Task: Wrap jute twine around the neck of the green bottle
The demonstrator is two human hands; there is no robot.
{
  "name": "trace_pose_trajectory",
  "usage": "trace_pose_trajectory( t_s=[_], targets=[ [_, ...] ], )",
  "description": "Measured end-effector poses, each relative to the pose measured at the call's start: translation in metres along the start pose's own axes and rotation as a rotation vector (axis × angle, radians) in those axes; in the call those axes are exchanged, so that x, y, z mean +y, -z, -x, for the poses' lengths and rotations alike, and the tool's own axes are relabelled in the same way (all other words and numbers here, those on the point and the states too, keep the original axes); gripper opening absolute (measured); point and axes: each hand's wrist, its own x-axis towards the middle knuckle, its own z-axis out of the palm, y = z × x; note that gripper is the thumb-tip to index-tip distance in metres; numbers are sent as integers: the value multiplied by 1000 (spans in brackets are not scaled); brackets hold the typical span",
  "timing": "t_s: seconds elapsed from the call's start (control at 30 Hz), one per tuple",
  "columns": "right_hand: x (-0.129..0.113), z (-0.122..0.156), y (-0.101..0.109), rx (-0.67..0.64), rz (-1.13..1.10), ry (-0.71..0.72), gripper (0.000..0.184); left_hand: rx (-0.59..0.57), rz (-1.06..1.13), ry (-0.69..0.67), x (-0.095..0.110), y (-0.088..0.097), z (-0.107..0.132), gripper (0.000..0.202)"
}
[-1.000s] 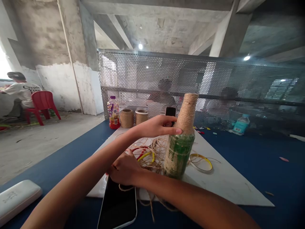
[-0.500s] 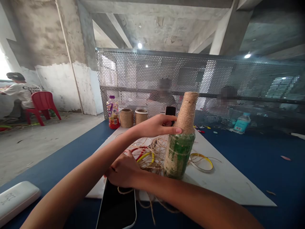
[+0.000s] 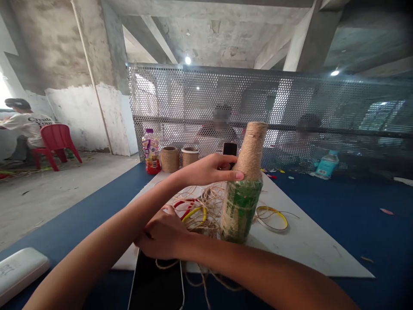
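A green glass bottle (image 3: 243, 198) stands on a white board, its neck wound with brown twine, its lower part showing glass with a patchy tan coating. My left hand (image 3: 214, 169) is closed on the bottle's shoulder, thumb in front, other fingers partly hidden behind. Below my left forearm, my right hand (image 3: 161, 234) is curled over the top end of a black phone (image 3: 156, 282). Loose twine (image 3: 166, 265) loops out from beneath that hand; its fingertips are hidden. Between hand and bottle lies a tangle of twine (image 3: 211, 200) with red-and-yellow-handled scissors or pliers (image 3: 195, 213).
A tape roll (image 3: 272, 218) lies right of the bottle on the white board (image 3: 309, 249). Behind are two twine-covered jars (image 3: 169, 160), a juice bottle (image 3: 151, 150), a second phone (image 3: 229, 149) and a perforated metal screen (image 3: 193, 103). A white case (image 3: 22, 275) sits front left.
My right hand has shifted slightly left, and the twine loop beneath it with it. My left hand keeps its hold on the bottle. The whole view has drifted a little.
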Motion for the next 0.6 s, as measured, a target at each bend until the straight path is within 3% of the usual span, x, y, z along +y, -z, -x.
trace_pose_trajectory(
  t_s=[0.17, 0.27, 0.33, 0.43, 0.5, 0.57, 0.6],
  targets=[
    [-12, 11, 18, -11, 57, 45, 35, -3, -8, 4, 2, 0, 0, 39],
    [-24, 31, 30, 67, 361, 102, 30, -18, -31, 26, 2, 2, 0, 43],
    [-30, 50, 37, 199, 464, 158, 19, -28, -59, 41, 1, 3, -1, 44],
    [-31, 85, 53, 577, 517, 358, 12, -21, -90, 64, 0, 6, -2, 43],
    [-23, 112, 71, 730, 505, 441, 8, -7, -108, 62, 1, 8, -3, 39],
    [-8, 138, 90, 906, 477, 221, 14, 2, -124, 51, 2, 9, -4, 35],
    [2, 149, 100, 1025, 460, 156, 26, -1, -128, 52, 2, 9, -4, 35]
  ],
)
